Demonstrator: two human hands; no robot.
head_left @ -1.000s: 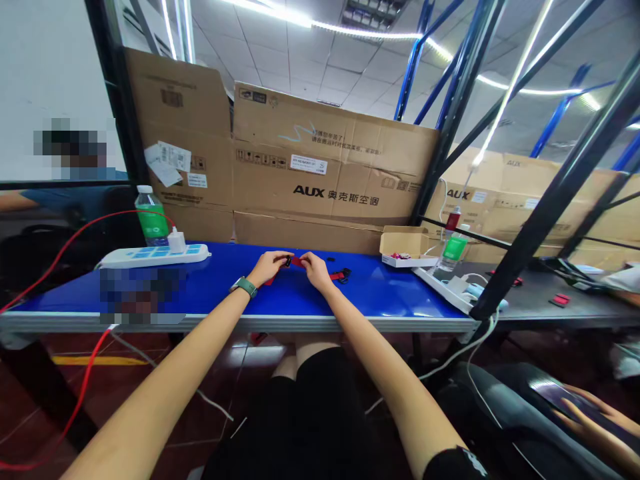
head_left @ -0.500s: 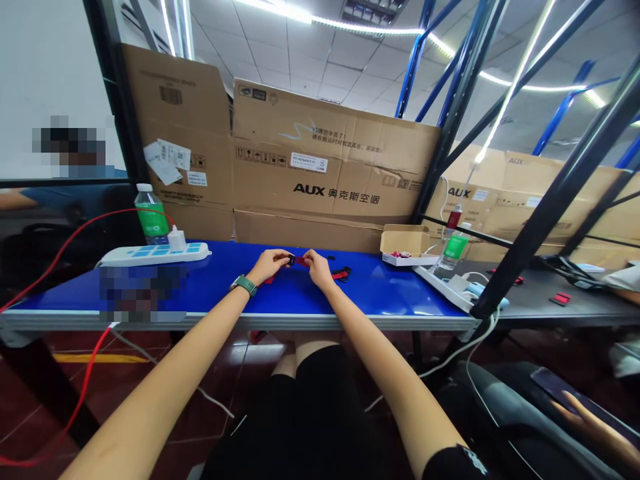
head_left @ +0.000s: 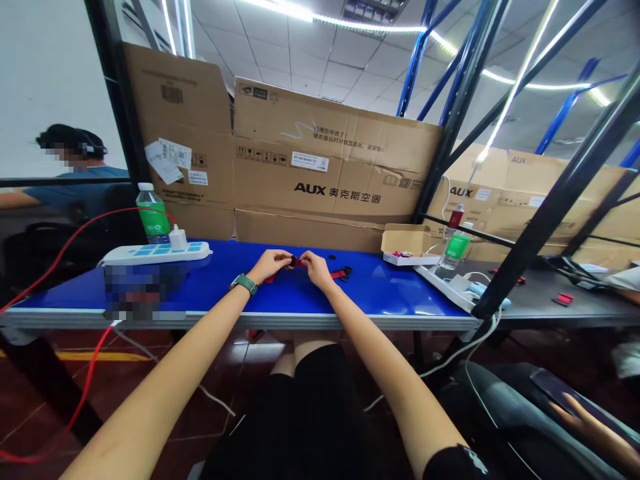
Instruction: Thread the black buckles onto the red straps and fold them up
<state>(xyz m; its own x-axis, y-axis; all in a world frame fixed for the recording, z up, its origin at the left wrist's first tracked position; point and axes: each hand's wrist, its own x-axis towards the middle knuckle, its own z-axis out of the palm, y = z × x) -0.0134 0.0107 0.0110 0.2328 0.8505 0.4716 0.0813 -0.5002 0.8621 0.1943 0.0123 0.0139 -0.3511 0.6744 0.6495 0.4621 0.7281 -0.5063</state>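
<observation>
- left hand (head_left: 273,264), green-banded watch (head_left: 245,285) at wrist: pinching the black part of a small red-and-black piece (head_left: 293,261)
- right hand (head_left: 316,269): fingertips gripping its red part
- said piece: between both hands, over the blue bench (head_left: 390,287)
- black-and-red item (head_left: 342,274): on bench, beside right hand

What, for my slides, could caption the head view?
Bare hands hold a small red and black piece above a blue tabletop.

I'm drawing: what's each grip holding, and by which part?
A red-and-black item: left grip on the black part, right grip on the red part.
</observation>
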